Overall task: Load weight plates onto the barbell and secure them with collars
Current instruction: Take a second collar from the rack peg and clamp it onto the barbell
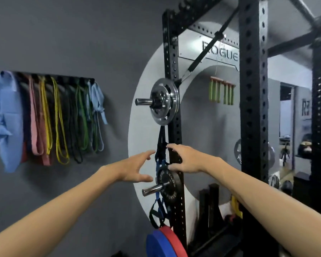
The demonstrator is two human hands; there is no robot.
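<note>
Black rack upright (171, 71) carrying storage pegs on its outer face, so plates hang within reach. Chrome plates (164, 101) parked high on the upper peg (143, 101). Lower down, small black plate (170, 184) seated on the lower peg (154, 189), straps (160, 145) dangling in front. Right hand (187, 160) touching the plate's top rim, fingers spread. Left hand (133, 169) just beside, fingers spread, gripping nothing, probably readying a two-handed pull. No barbell in view.

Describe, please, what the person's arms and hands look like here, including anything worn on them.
Both forearms are bare as far as the frame shows, no sleeves in sight. The left hand and right hand wear no gloves, and no watch, rings or wrist straps are visible.
</note>
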